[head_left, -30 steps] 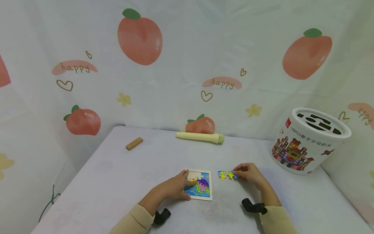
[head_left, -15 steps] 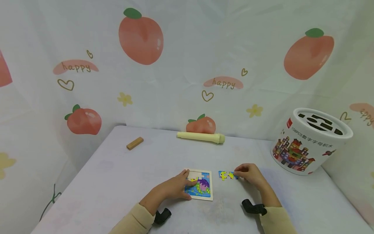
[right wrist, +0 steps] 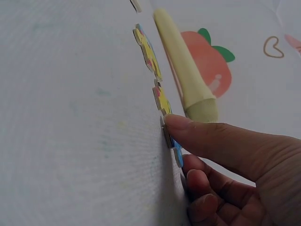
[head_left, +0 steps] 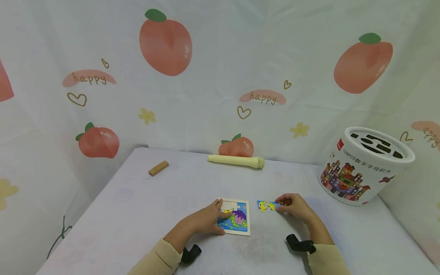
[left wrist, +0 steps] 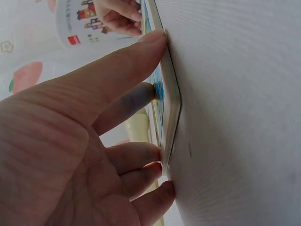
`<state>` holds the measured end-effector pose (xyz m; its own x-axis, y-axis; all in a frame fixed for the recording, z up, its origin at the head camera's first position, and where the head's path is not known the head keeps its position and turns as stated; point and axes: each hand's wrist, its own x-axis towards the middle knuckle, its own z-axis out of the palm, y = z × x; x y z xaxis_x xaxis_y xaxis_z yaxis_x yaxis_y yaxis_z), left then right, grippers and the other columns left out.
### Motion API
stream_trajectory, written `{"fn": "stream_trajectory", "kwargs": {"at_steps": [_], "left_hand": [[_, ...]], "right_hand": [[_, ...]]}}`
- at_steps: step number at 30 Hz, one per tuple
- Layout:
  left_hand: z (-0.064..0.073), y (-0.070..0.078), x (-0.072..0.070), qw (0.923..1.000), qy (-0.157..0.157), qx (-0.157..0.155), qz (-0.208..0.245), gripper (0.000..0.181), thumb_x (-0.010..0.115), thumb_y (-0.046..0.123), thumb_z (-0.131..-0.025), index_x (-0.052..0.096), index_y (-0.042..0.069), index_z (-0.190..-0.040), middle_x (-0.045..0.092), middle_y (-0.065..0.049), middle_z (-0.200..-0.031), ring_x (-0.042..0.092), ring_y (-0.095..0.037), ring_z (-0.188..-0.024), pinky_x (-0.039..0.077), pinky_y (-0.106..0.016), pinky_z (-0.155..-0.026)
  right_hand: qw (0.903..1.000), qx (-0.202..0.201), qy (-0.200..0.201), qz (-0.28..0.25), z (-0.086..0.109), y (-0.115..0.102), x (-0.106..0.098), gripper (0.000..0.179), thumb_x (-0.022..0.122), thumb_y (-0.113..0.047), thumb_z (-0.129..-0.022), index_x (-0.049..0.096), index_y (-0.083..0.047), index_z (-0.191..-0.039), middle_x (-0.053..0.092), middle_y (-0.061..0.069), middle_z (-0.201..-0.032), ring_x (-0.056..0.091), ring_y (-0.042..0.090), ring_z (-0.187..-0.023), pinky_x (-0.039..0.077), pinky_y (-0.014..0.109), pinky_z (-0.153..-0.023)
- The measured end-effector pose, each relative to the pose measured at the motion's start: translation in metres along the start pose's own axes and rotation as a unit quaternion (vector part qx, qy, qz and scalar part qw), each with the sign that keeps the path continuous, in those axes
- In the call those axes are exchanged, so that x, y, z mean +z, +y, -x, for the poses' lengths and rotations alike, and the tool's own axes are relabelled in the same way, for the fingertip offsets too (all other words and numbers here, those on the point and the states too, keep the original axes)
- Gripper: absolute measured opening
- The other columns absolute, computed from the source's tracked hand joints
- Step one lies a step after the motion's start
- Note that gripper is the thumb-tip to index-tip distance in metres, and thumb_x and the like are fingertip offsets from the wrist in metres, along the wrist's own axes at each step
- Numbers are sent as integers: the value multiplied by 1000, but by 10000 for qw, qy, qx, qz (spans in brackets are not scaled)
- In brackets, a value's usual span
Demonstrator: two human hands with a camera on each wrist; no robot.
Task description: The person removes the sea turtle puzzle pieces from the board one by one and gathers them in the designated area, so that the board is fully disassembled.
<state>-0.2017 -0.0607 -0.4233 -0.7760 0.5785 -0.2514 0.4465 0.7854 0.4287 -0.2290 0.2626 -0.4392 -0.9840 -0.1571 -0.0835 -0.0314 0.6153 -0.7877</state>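
A square jigsaw puzzle board (head_left: 237, 230) with a pale wooden frame lies on the table, its picture showing a purple shape on blue. Its upper left part shows bare wood. My left hand (head_left: 205, 219) holds the board from the left: thumb at the near edge, one finger over the picture, the others by the far left corner. To the board's right lie two blue-and-yellow puzzle pieces. The left puzzle piece (head_left: 262, 206) is free of my hands. My right hand (head_left: 292, 205) pinches the right puzzle piece (right wrist: 178, 155) at its outer end, thumb on the near side.
A cream toy microphone (head_left: 233, 160) lies along the back of the table. A small wooden block (head_left: 158, 168) is at the back left. On the right stands a large white bucket (head_left: 357, 172) with a slotted lid. A printed cloth (head_left: 206, 114) hangs behind.
My right hand has shifted slightly to the right and nearer, and its thumb and fingers look more spread at the piece. The left hand and the board have stayed still.
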Motion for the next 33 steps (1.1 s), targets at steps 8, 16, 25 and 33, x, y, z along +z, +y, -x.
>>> {"fn": "stream_trajectory", "kwargs": {"at_steps": [8, 16, 25, 33], "left_hand": [[-1, 0, 2, 10000, 37, 16, -38, 59, 72, 36, -79, 52, 28, -134, 24, -18, -153, 18, -31, -144, 29, -46, -112], [0, 1, -1, 10000, 37, -26, -43, 59, 73, 36, -78, 52, 28, -133, 24, -18, -153, 19, -31, -143, 29, -46, -112], [0, 3, -4, 10000, 89, 42, -18, 60, 76, 36, -75, 55, 25, -131, 30, -19, -150, 25, -31, -141, 30, -46, -111], [-1, 14, -6, 9999, 47, 139, 23, 62, 76, 32, -76, 53, 23, -133, 32, -14, -150, 29, -28, -140, 30, -43, -112]], "right_hand": [[9999, -93, -54, -48, 1, -1, 0, 28, 75, -5, -75, 65, 9, -97, 55, 5, -76, 44, 10, -64, 38, 19, -52], [9999, 124, 27, -33, -1, -3, 0, 30, 75, -8, -76, 65, 7, -99, 56, 4, -78, 45, 11, -67, 39, 20, -53], [9980, 492, 303, 238, -5, -14, 1, 32, 73, -15, -79, 65, 2, -105, 63, 10, -94, 55, 18, -85, 46, 26, -68], [9992, 18, 120, 394, -14, -39, 14, 29, 73, -18, -80, 67, 0, -102, 66, 12, -102, 61, 22, -93, 53, 37, -80]]}}
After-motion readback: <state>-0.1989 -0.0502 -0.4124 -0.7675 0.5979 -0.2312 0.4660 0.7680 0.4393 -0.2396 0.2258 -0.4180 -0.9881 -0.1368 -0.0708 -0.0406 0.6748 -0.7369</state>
